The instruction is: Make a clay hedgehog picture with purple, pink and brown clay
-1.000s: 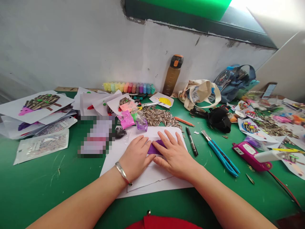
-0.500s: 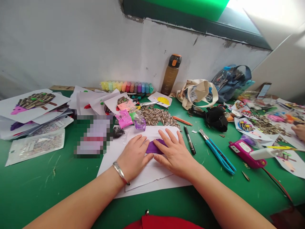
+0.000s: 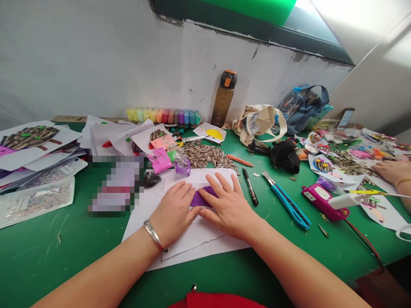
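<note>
A flat purple piece of clay (image 3: 199, 199) lies on white paper (image 3: 186, 250) between my two hands. My left hand (image 3: 175, 207) rests on the paper with its fingertips on the clay's left part. From the right, my right hand (image 3: 226, 203) lies flat with fingers spread, some of them over the clay. The two thumbs nearly meet below it. Behind the paper are a pink packet (image 3: 159, 160), a small purple packet (image 3: 183, 167) and a pile of striped seeds (image 3: 205, 155).
A pen (image 3: 250, 186), a blue cutter (image 3: 289, 205) and a magenta glue gun (image 3: 324, 200) lie to the right. A bottle (image 3: 224, 98) stands by the wall. Another person's hand (image 3: 391, 171) is at far right. Seed pictures (image 3: 67, 141) are stacked left.
The whole view has shifted, so things appear slightly further left. More of the other person's hand and wrist shows at right. My hands keep nearly the same pose on the clay.
</note>
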`<state>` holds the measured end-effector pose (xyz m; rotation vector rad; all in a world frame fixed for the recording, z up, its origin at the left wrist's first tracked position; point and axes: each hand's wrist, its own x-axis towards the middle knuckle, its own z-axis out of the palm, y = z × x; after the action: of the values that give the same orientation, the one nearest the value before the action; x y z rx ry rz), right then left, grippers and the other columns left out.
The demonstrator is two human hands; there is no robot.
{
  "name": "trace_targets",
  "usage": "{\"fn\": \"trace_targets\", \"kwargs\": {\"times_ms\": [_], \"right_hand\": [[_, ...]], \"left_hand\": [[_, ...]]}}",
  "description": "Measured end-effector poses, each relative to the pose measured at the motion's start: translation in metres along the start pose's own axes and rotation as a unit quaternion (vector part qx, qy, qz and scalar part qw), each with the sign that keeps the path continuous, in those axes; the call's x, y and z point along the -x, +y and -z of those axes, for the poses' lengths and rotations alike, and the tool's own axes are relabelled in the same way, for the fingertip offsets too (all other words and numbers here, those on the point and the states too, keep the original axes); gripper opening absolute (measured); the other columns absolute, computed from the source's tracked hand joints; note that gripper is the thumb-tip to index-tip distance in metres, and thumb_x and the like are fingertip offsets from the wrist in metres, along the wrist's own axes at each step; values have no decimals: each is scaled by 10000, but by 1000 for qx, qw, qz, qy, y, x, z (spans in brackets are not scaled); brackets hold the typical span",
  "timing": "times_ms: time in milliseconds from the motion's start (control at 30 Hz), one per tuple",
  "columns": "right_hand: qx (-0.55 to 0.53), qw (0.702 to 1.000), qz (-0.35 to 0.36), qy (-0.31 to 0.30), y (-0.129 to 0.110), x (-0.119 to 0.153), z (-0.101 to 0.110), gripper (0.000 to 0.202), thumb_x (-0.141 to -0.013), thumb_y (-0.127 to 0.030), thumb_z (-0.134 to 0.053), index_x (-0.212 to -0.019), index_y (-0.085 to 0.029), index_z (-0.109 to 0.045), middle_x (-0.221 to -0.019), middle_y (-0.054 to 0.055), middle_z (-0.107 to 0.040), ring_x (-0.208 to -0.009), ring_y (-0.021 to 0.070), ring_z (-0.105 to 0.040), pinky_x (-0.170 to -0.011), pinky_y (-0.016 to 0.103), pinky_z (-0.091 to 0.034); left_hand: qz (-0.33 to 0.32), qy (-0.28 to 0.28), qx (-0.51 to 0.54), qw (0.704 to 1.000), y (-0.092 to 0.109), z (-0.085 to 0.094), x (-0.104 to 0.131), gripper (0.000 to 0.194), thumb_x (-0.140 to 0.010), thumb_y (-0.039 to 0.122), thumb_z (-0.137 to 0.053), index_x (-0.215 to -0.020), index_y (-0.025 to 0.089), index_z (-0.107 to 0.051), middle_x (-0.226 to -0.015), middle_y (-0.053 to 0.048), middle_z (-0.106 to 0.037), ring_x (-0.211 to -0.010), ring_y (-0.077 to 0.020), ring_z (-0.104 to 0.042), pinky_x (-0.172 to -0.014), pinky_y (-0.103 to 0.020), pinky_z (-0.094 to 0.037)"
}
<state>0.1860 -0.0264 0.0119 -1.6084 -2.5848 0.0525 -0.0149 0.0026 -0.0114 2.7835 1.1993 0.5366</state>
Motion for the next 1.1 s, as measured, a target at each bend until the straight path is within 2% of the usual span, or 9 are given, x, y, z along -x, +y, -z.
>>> {"fn": "trace_targets", "kwargs": {"times_ms": [333,767,867,1000,1100], "right_hand": [[11,1000,-20,-5,12,5,0,598,-960,-631,-234,-1378,-307,-511,-1566,85,-295,-1451,371,-163,-1122,674,-74],[27,999,-42,-14,23,13,3,568,-964,-623,-233,-1361,-339,-525,-1549,60,-337,-1453,370,-161,-1114,687,-75],[23,999,-47,-16,26,13,6,560,-966,-619,-230,-1337,-343,-547,-1565,59,-304,-1453,361,-168,-1117,680,-89],[6,999,-45,-14,27,11,5,558,-963,-622,-240,-1396,-362,-478,-1589,73,-236,-1455,348,-175,-1119,668,-115],[-3,999,-37,-25,25,8,3,561,-960,-627,-248,-1391,-358,-486,-1580,78,-261,-1450,358,-187,-1114,675,-109]], "left_hand": [[7,-4,-12,1000,-1,-1,0,474,-897,373,-585,-1209,18,-611,-1242,-209,-614,-1215,-363,-505,-1052,-520,-439],[17,-8,-4,1000,-1,-2,1,460,-897,372,-579,-1215,41,-609,-1263,-197,-609,-1237,-356,-493,-1059,-518,-431],[21,-6,2,1000,-1,-2,1,450,-893,372,-584,-1211,55,-610,-1266,-192,-607,-1245,-350,-487,-1065,-519,-423],[27,-3,7,1000,-1,-3,2,440,-889,371,-588,-1215,76,-608,-1268,-182,-608,-1251,-345,-485,-1071,-514,-419],[26,-6,3,1000,-1,-4,2,450,-889,374,-585,-1222,72,-604,-1270,-184,-607,-1252,-350,-484,-1067,-518,-424]]}}
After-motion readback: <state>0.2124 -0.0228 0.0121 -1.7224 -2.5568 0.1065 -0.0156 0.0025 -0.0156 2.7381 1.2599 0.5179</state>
